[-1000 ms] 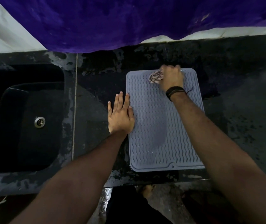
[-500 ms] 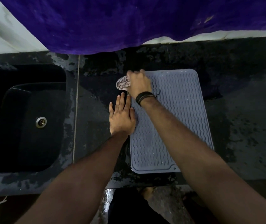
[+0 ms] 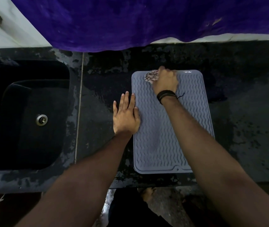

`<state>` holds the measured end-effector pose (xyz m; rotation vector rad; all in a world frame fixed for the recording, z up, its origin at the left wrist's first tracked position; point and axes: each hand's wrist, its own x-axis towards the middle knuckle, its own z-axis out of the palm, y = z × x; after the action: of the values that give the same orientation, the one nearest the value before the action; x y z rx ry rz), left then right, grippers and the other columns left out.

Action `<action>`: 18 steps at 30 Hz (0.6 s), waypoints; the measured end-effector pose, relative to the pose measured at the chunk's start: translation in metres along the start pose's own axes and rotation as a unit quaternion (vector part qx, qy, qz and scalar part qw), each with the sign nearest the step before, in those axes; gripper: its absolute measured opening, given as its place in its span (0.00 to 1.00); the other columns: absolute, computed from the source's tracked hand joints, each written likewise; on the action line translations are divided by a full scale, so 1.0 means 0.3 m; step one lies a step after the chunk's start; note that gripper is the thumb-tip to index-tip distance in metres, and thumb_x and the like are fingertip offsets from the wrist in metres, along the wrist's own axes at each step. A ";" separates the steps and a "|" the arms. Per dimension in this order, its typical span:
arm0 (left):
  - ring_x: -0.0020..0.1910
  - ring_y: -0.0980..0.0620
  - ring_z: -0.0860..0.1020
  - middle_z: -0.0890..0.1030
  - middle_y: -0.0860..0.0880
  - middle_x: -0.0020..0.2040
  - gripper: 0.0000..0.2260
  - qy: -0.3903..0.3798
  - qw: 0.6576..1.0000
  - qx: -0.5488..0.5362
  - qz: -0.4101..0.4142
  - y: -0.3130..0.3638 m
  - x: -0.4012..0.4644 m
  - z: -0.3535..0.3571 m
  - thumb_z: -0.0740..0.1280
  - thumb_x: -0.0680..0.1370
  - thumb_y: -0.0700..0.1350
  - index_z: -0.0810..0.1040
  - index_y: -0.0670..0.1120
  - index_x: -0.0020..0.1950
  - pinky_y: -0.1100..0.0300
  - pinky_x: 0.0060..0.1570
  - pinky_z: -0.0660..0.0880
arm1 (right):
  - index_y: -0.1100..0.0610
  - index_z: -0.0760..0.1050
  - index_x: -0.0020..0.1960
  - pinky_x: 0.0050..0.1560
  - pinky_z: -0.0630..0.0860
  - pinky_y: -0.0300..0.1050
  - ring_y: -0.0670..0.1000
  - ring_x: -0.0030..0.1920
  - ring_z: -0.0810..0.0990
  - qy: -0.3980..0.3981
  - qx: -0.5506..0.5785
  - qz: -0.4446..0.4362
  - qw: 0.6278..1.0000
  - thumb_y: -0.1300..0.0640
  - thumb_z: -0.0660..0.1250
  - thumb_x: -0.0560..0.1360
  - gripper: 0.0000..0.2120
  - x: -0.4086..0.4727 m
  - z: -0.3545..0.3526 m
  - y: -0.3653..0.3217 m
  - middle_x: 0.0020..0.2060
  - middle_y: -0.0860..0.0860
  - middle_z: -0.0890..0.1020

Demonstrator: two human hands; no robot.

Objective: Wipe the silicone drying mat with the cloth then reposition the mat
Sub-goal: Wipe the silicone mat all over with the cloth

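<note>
Mat [image 3: 171, 128] on dark counter [image 3: 245, 128], right of sink [image 3: 24, 112]; both hands on it.
Right hand [image 3: 165, 81], fingers curled round a bunched patterned cloth [image 3: 151, 76], presses it on the mat's far-left corner. Left hand [image 3: 125, 117] lies flat, fingers straight, across the mat's left edge. Purple fabric [image 3: 130, 22] hangs beyond.

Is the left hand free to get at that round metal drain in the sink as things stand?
Probably yes. The left hand lies flat and holds nothing, resting on the mat's left edge. Only bare counter shows between it and the open sink's drain.
</note>
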<state>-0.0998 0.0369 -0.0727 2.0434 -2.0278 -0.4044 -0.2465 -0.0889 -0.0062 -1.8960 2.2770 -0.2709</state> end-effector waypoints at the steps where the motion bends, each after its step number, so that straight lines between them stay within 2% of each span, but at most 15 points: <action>1: 0.83 0.51 0.47 0.52 0.49 0.84 0.25 -0.003 1.000 0.002 -0.002 0.000 0.001 -0.001 0.50 0.86 0.50 0.54 0.49 0.84 0.44 0.80 0.43 | 0.59 0.74 0.59 0.52 0.77 0.51 0.60 0.57 0.76 -0.005 0.007 -0.010 1.000 0.57 0.71 0.72 0.17 -0.010 0.006 -0.037 0.53 0.60 0.81; 5: 0.82 0.52 0.46 0.50 0.50 0.84 0.25 -0.014 1.000 0.008 -0.010 0.001 0.009 -0.001 0.50 0.86 0.50 0.54 0.49 0.84 0.45 0.80 0.43 | 0.57 0.75 0.59 0.46 0.78 0.51 0.58 0.55 0.77 -0.020 0.032 -0.090 0.995 0.62 0.69 0.73 0.15 -0.063 0.037 -0.165 0.51 0.57 0.81; 9: 0.82 0.52 0.46 0.51 0.50 0.84 0.26 -0.011 1.000 0.009 -0.009 0.001 0.006 -0.003 0.49 0.85 0.51 0.53 0.49 0.84 0.45 0.80 0.43 | 0.56 0.76 0.60 0.50 0.77 0.50 0.57 0.58 0.75 -0.012 0.020 -0.161 0.987 0.63 0.69 0.73 0.16 -0.072 0.033 -0.128 0.53 0.55 0.82; 11: 0.82 0.52 0.46 0.51 0.50 0.84 0.27 -0.013 1.000 0.004 -0.011 0.001 0.005 -0.005 0.47 0.84 0.52 0.53 0.50 0.84 0.45 0.80 0.43 | 0.57 0.75 0.62 0.51 0.77 0.52 0.58 0.59 0.74 -0.014 -0.005 -0.149 0.989 0.62 0.69 0.73 0.17 -0.048 0.015 -0.046 0.54 0.56 0.82; 13: 0.82 0.52 0.47 0.51 0.50 0.84 0.27 -0.012 1.000 -0.002 -0.010 0.002 0.005 -0.005 0.47 0.84 0.53 0.53 0.51 0.84 0.44 0.80 0.42 | 0.58 0.74 0.61 0.48 0.77 0.53 0.60 0.59 0.74 -0.009 -0.027 -0.117 0.993 0.61 0.68 0.74 0.16 -0.015 -0.009 0.052 0.53 0.58 0.82; 18: 0.82 0.51 0.47 0.52 0.49 0.84 0.26 -0.008 1.000 -0.005 -0.010 0.002 0.001 -0.004 0.49 0.85 0.51 0.53 0.50 0.84 0.44 0.80 0.42 | 0.62 0.75 0.59 0.47 0.76 0.53 0.62 0.58 0.74 -0.006 -0.026 -0.041 0.999 0.59 0.71 0.72 0.17 0.021 -0.047 0.237 0.52 0.62 0.81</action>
<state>-0.1000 0.0366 -0.0714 2.0616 -2.0125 -0.4367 -0.3189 -0.0822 -0.0099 -2.0139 2.2218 -0.2124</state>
